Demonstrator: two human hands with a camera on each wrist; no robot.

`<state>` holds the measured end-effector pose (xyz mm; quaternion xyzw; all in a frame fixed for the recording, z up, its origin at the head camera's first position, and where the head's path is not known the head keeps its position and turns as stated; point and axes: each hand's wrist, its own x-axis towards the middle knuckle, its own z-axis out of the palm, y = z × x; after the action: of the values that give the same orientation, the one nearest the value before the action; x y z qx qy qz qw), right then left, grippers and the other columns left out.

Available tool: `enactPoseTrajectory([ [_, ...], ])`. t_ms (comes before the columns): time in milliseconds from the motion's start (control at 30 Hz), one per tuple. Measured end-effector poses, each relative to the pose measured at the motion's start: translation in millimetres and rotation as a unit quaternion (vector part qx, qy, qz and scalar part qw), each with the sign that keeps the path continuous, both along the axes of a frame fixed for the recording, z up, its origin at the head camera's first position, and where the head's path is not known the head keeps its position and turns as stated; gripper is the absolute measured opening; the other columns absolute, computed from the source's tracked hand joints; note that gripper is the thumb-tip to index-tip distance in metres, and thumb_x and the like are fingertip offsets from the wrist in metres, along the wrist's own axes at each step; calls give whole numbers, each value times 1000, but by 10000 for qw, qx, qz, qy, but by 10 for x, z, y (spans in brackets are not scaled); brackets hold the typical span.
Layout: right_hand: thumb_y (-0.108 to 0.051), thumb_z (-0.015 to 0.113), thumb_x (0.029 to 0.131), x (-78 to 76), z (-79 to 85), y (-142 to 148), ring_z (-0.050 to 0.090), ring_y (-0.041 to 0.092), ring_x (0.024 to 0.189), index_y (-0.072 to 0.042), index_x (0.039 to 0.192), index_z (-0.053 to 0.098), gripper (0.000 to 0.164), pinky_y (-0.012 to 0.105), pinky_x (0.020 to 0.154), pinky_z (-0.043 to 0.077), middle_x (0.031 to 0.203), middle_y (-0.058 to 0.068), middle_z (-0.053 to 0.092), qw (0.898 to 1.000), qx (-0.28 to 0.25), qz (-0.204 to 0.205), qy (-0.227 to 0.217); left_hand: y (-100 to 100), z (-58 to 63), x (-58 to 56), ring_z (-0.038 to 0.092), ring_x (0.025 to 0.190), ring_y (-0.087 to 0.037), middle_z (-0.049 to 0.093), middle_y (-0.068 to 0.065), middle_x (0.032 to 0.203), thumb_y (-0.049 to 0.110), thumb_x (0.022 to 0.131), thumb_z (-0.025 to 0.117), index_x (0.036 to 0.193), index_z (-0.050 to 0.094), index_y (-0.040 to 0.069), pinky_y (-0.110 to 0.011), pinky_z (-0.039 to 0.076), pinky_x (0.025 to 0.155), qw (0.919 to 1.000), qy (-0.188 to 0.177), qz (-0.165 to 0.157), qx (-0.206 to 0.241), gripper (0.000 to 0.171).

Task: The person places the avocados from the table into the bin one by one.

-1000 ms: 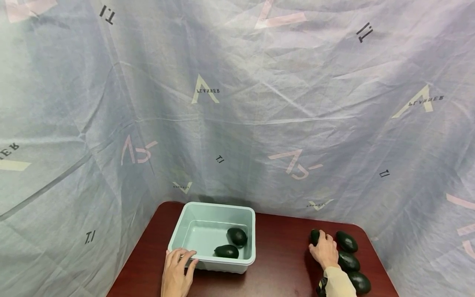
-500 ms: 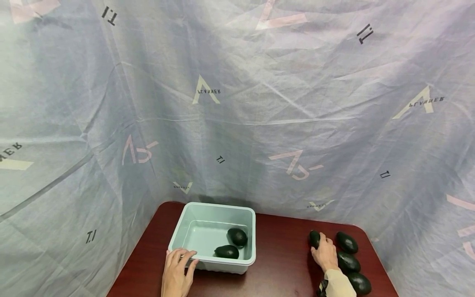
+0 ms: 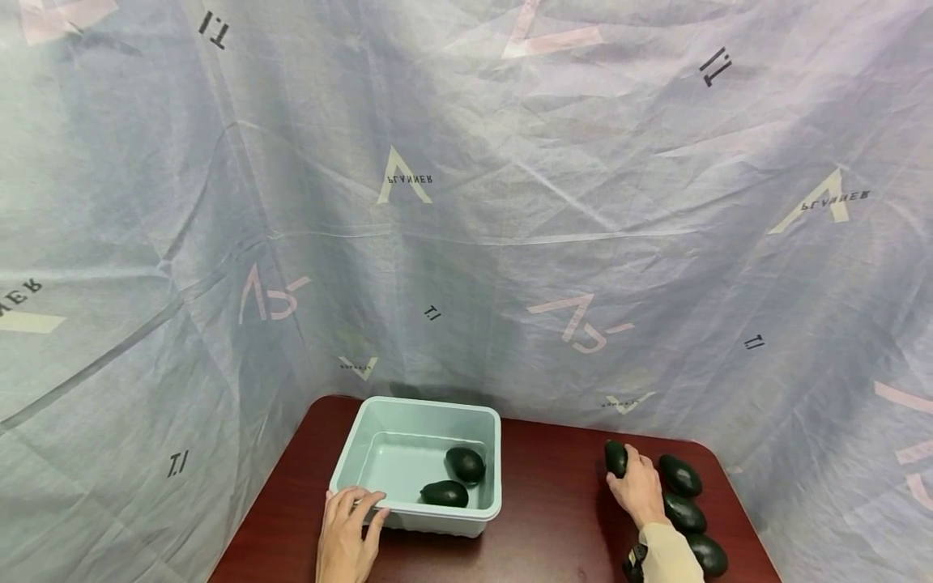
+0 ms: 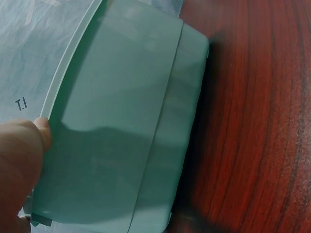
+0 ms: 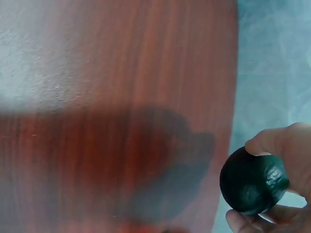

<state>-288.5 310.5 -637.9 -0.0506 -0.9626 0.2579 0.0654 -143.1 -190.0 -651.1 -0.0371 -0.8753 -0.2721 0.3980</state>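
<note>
The head view faces forward and down over the table [image 3: 550, 502], which both wrist views (far nearer) share.

Two avocados [image 3: 465, 465] in the bin [image 3: 437, 522]

Dark red wood-grain table [image 3: 547, 494], rounded far corners. Creased pale grey cloth [image 3: 474, 267] hangs behind and at both sides, with pink, yellow and black printed marks [image 3: 564, 38].

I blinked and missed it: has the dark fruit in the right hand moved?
Yes: the dark fruit has moved slightly up the head view, toward the table's far edge.
</note>
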Motion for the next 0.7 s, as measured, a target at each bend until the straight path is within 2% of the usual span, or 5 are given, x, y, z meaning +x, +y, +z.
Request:
enactPoseTrajectory([
  [300, -19, 73, 95, 9, 221, -148, 45, 63, 137, 6, 158, 38, 76, 76, 111, 44, 153, 42, 41, 9996, -63, 205, 175, 3, 5, -5, 58, 113, -32, 66, -3, 102, 13, 76, 92, 102, 79, 19, -80, 36, 113, 9999, 84, -33, -57, 29],
  [533, -20, 74, 95, 23, 383, -267, 44, 62, 139, 4, 158, 40, 75, 77, 113, 42, 155, 40, 42, 9988, -147, 337, 320, -3, -5, -6, 58, 114, -31, 66, -3, 102, 16, 79, 91, 102, 79, 18, -79, 35, 116, 10000, -50, 6, -51, 26],
  [700, -22, 73, 96, 55, 472, -367, 45, 60, 140, 2, 160, 39, 76, 76, 113, 42, 156, 38, 43, 9984, -129, 451, 305, -4, 0, -1, 58, 114, -31, 66, -3, 102, 15, 79, 92, 102, 79, 18, -80, 37, 112, 9999, -137, 4, -3, 26],
])
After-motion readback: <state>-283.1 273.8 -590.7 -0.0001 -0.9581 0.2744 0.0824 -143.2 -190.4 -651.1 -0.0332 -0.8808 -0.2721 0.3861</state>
